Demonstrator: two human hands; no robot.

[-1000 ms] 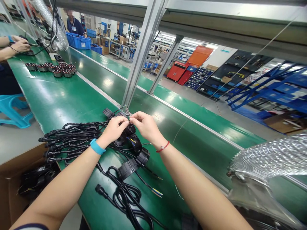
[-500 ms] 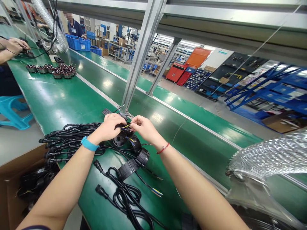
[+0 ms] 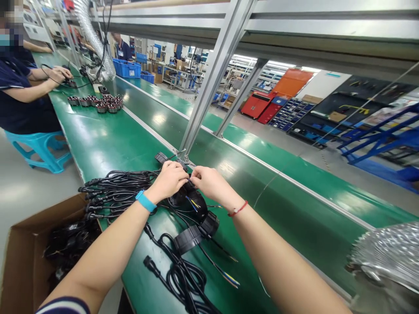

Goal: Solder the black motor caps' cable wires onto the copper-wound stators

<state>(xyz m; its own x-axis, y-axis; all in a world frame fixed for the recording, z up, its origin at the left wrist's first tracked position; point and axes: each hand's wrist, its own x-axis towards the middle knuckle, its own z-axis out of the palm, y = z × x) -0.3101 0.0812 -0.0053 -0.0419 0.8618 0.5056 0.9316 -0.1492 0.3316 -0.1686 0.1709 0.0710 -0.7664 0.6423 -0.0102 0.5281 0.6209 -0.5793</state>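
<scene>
L hand (image 3: 168,182) curled round blk cable housing (image 3: 189,197), R hand (image 3: 212,184) in narrow pinch at its top, thin yellow/blue wires (image 3: 193,203) just below. Housing over green belt (image 3: 98,144), cable bundle (image 3: 113,192) just left, 2nd housing (image 3: 189,240) nearer. Cardboard box (image 3: 19,248) w/ blk parts (image 3: 70,248) beside belt.

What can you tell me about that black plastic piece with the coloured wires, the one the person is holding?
The black moulded plastic housing is rounded and smooth, with a slight sheen. The person's left hand and right hand close over its upper end, hiding part of it. Thin yellow and blue wires emerge near its middle, and a black cable runs from it. It sits low over the green assembly-line belt, though whether it touches the belt cannot be told.
</scene>
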